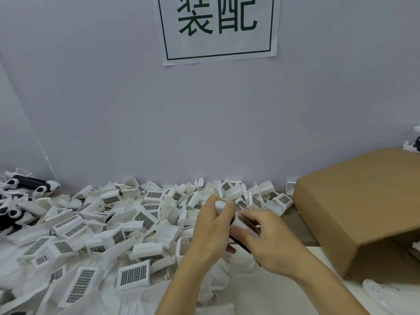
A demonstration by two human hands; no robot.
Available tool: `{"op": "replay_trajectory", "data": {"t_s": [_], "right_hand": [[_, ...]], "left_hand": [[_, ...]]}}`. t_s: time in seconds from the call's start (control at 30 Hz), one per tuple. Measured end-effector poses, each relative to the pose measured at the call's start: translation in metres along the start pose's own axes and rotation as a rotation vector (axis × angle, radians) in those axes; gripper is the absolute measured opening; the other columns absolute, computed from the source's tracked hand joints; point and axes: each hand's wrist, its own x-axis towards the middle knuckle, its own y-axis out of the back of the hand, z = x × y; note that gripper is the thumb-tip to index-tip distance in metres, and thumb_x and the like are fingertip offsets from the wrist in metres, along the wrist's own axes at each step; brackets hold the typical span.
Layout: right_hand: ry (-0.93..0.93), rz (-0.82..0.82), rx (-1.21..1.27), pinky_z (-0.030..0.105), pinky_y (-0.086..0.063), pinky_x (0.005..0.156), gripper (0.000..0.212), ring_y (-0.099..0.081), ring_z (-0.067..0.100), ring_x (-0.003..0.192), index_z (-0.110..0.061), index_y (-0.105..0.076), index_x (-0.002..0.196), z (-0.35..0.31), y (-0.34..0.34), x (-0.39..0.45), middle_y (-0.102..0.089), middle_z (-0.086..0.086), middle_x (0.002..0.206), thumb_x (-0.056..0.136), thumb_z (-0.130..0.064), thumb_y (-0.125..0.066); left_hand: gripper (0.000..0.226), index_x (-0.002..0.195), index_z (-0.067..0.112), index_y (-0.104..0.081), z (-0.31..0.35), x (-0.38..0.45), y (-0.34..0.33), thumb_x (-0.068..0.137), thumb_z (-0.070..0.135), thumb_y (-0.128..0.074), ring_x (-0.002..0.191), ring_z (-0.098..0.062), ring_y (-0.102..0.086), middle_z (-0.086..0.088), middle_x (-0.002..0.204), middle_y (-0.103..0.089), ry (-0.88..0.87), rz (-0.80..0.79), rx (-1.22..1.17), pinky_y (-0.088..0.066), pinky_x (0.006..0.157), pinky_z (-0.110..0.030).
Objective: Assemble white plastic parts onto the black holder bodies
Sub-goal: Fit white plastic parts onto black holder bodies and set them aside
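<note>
My left hand [210,230] grips a black holder body [241,243] whose white rounded end [221,205] sticks up above my fingers. My right hand [270,242] pinches a white plastic part with a dark grille [246,222] and holds it against the holder's side. Most of the black body is hidden between my two hands. A large heap of loose white grille parts [134,223] covers the table to the left of and behind my hands.
An open brown cardboard box [354,205] lies on its side at the right. Several black-and-white assembled pieces [25,185] lie at the far left. A white wall with a paper sign [218,28] stands close behind the heap. A white plastic piece [375,292] lies at the bottom right.
</note>
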Motion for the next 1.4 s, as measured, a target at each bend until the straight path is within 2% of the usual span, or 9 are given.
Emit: {"op": "replay_trajectory", "data": {"t_s": [0.07, 0.17, 0.37, 0.47, 0.67, 0.87, 1.13, 1.3, 1.4], "right_hand": [[0.067, 0.062, -0.074, 0.023, -0.047, 0.069, 0.017, -0.058, 0.011, 0.076, -0.017, -0.070, 0.086, -0.003, -0.001, 0.001, -0.064, -0.003, 0.078, 0.095, -0.030, -0.065], [0.056, -0.018, -0.053, 0.016, -0.039, 0.054, 0.026, -0.049, 0.005, 0.056, -0.013, -0.067, 0.078, -0.006, 0.003, -0.001, -0.060, 0.001, 0.067, 0.098, -0.029, -0.061], [-0.071, -0.100, 0.071, 0.040, -0.055, 0.055, 0.025, -0.061, 0.025, 0.060, -0.021, -0.070, 0.091, -0.009, 0.009, -0.003, -0.069, 0.008, 0.080, 0.090, -0.046, -0.067], [-0.088, -0.157, -0.089, 0.037, -0.050, 0.058, 0.046, -0.056, 0.012, 0.061, -0.024, -0.066, 0.091, -0.006, 0.014, -0.006, -0.063, -0.001, 0.077, 0.077, -0.067, -0.068], [-0.059, -0.200, -0.034, 0.021, -0.031, 0.049, 0.046, -0.034, 0.006, 0.048, -0.026, -0.049, 0.054, -0.006, 0.008, -0.004, -0.041, -0.011, 0.049, 0.086, -0.055, -0.065], [-0.056, -0.068, -0.005, 0.021, -0.027, 0.045, 0.054, -0.031, 0.008, 0.046, -0.015, -0.049, 0.058, -0.008, -0.002, -0.003, -0.040, -0.008, 0.049, 0.086, -0.058, -0.066], [-0.088, -0.202, 0.151, 0.016, -0.034, 0.052, 0.039, -0.041, 0.003, 0.048, -0.024, -0.063, 0.057, -0.005, 0.010, -0.006, -0.049, -0.013, 0.050, 0.092, -0.039, -0.070], [0.029, 0.010, -0.076, 0.024, -0.036, 0.052, 0.041, -0.039, 0.005, 0.051, -0.019, -0.058, 0.061, -0.008, -0.003, -0.001, -0.048, -0.006, 0.057, 0.082, -0.051, -0.073], [0.031, -0.074, -0.027, 0.023, -0.033, 0.049, 0.046, -0.037, 0.006, 0.049, -0.022, -0.052, 0.055, -0.009, 0.004, -0.002, -0.044, -0.008, 0.053, 0.082, -0.055, -0.069]], "left_hand": [[0.024, 0.087, 0.011, -0.050, -0.001, 0.001, 0.000, 0.101, 0.031, -0.054, 0.062, -0.018, -0.065, 0.004, 0.068, -0.056, -0.030, 0.019, -0.010, -0.054, 0.048, -0.032], [0.025, 0.080, 0.011, -0.051, -0.001, 0.001, 0.003, 0.100, 0.024, -0.056, 0.056, -0.011, -0.062, 0.006, 0.064, -0.056, -0.056, 0.012, -0.053, -0.051, 0.047, -0.025], [0.028, 0.074, 0.014, -0.050, -0.001, 0.002, 0.003, 0.100, 0.021, -0.056, 0.050, -0.003, -0.055, 0.015, 0.056, -0.052, -0.129, 0.010, -0.004, -0.045, 0.047, -0.017], [0.033, 0.068, 0.018, -0.044, 0.001, 0.000, 0.002, 0.097, 0.023, -0.058, 0.051, -0.002, -0.040, 0.017, 0.054, -0.043, -0.204, -0.008, 0.101, -0.037, 0.050, -0.012], [0.031, 0.074, 0.011, -0.046, 0.002, 0.001, 0.021, 0.092, 0.032, -0.060, 0.042, -0.008, -0.036, 0.006, 0.053, -0.038, -0.013, -0.153, 0.075, -0.030, 0.047, -0.023], [0.029, 0.071, 0.011, -0.046, 0.000, 0.003, 0.012, 0.095, 0.022, -0.058, 0.056, -0.009, -0.040, 0.008, 0.061, -0.041, -0.138, 0.027, 0.089, -0.037, 0.056, -0.020], [0.035, 0.078, 0.005, -0.047, 0.001, -0.003, 0.016, 0.093, 0.034, -0.059, 0.048, -0.005, -0.037, 0.009, 0.059, -0.041, -0.124, -0.109, 0.110, -0.036, 0.050, -0.013], [0.028, 0.076, 0.005, -0.044, 0.002, 0.002, 0.017, 0.099, 0.017, -0.055, 0.059, -0.017, -0.038, 0.000, 0.065, -0.041, -0.112, -0.021, 0.027, -0.033, 0.051, -0.025], [0.032, 0.082, 0.001, -0.045, 0.004, -0.003, 0.022, 0.094, 0.028, -0.057, 0.060, -0.020, -0.041, -0.005, 0.070, -0.041, -0.122, -0.098, 0.026, -0.036, 0.052, -0.028]]}}
